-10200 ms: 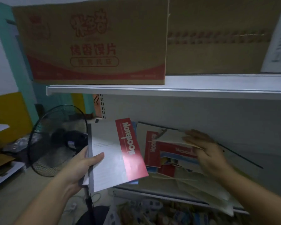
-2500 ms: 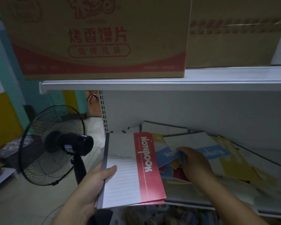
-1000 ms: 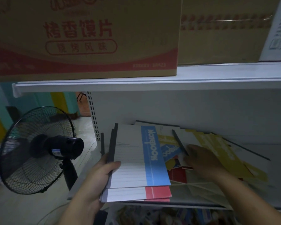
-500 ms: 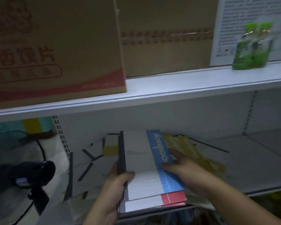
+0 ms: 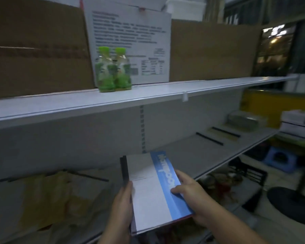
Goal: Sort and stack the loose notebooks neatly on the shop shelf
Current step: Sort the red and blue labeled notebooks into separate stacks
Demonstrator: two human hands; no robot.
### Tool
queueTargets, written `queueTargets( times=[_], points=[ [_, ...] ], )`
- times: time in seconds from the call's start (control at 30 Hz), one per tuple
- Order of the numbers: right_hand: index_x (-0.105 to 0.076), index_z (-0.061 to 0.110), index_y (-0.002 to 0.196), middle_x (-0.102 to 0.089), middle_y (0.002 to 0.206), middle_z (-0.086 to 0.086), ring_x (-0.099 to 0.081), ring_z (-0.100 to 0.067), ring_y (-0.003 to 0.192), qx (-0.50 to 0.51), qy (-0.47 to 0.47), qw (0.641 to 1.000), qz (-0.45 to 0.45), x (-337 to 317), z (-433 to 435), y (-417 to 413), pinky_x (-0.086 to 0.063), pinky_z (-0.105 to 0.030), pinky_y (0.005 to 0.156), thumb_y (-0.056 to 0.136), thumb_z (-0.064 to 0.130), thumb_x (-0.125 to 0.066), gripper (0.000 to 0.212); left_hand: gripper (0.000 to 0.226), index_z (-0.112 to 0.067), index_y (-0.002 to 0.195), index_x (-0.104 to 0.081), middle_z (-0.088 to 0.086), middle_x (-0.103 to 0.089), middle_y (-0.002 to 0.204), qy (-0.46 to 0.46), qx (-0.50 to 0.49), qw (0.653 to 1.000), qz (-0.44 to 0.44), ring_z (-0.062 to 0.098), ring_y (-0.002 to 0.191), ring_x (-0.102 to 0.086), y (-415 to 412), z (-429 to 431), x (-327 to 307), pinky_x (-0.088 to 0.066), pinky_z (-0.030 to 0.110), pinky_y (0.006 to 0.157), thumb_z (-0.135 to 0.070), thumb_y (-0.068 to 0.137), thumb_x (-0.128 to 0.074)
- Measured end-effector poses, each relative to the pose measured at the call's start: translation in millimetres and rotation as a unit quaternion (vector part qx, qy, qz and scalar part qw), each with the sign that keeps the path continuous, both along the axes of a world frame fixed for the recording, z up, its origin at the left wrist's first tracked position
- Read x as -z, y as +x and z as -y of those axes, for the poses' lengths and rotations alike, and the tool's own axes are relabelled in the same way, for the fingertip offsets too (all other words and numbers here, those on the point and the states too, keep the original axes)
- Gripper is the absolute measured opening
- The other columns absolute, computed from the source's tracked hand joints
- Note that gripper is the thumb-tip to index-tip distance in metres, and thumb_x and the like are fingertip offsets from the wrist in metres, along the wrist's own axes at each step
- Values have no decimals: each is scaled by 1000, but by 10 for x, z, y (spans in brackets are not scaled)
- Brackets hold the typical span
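Note:
I hold a small stack of notebooks (image 5: pixel 151 191) in front of the lower shelf (image 5: pixel 206 154). The top one is white with a blue band; a red edge shows beneath it. My left hand (image 5: pixel 121 206) grips the stack's left spine side. My right hand (image 5: pixel 192 194) holds the right edge, thumb lying on the blue band. Loose yellowish notebooks (image 5: pixel 48 196) lie blurred on the shelf to the left. Two flat notebooks with dark spines (image 5: pixel 218 136) lie farther right on the shelf.
The upper shelf (image 5: pixel 148 95) carries cardboard boxes (image 5: pixel 35 50), a white printed box (image 5: pixel 130 44) and two green bottles (image 5: pixel 113 67). At the far right stand white boxes (image 5: pixel 298 124), a blue stool (image 5: pixel 280 161) and a dark round base (image 5: pixel 292 203) on the floor.
My view has swung right along the shelf, and the fan has left the frame. Both hands now carry the stack away from the loose pile, which lies at the left.

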State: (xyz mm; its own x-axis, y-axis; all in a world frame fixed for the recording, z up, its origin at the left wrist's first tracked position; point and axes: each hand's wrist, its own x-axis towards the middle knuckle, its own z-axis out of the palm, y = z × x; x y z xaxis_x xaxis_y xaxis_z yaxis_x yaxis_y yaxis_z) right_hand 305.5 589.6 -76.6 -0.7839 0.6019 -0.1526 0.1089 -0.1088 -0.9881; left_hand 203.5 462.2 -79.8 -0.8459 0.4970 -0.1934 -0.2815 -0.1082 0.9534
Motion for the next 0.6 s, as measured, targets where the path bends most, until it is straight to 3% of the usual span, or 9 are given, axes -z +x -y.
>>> queueTargets(
  times=[0.07, 0.2, 0.27, 0.37, 0.5, 0.6],
  points=[
    [-57, 28, 103, -71, 87, 2, -67, -20, 67, 29, 3, 1000, 9, 51, -409, 281, -49, -23, 52, 89, -10, -42, 43, 30, -3, 104, -66, 13, -69, 93, 8, 34, 999, 37, 28, 84, -66, 183, -459, 103, -54, 39, 81, -28, 94, -54],
    [-51, 28, 114, -67, 93, 0, -65, -24, 74, 77, -7, 997, 21, 132, -1116, 657, -49, -25, 54, 89, -9, -43, 45, 26, -6, 110, -63, 17, -67, 105, -7, 77, 996, 31, 31, 98, -63, 474, -1233, 172, -48, 42, 93, -25, 95, -53],
    [-52, 25, 119, -68, 95, -5, -66, -26, 74, 105, -18, 994, 29, 202, -1416, 751, -50, -26, 56, 88, -9, -44, 47, 22, -2, 108, -63, 19, -68, 96, -17, 103, 994, 23, 30, 87, -64, 529, -1570, 235, -51, 37, 78, -16, 95, -52],
    [-53, 24, 120, -69, 91, -5, -66, -21, 67, 136, -23, 990, 41, 281, -1866, 852, -48, -22, 52, 79, -7, -52, 51, 12, -2, 91, -61, 12, -65, 81, -41, 132, 990, -12, 21, 70, -59, 517, -2133, 348, -42, 27, 58, -1, 93, -49],
    [-53, 34, 102, -67, 83, -3, -63, -19, 62, 151, 10, 987, 57, 259, -2650, 872, -46, -19, 51, 89, -8, -41, 45, 16, -2, 103, -61, 8, -63, 87, -39, 132, 990, -42, 20, 77, -56, 488, -3061, 470, -40, 27, 64, 0, 92, -49],
    [-51, 36, 107, -66, 97, -14, -60, -28, 75, 168, 39, 981, 84, 169, -3291, 901, -45, -28, 62, 92, -3, -34, 46, 19, -6, 110, -58, 7, -61, 88, -26, 130, 991, -26, 25, 87, -56, 554, -3761, 503, -42, 32, 79, -4, 94, -47]
  ],
)
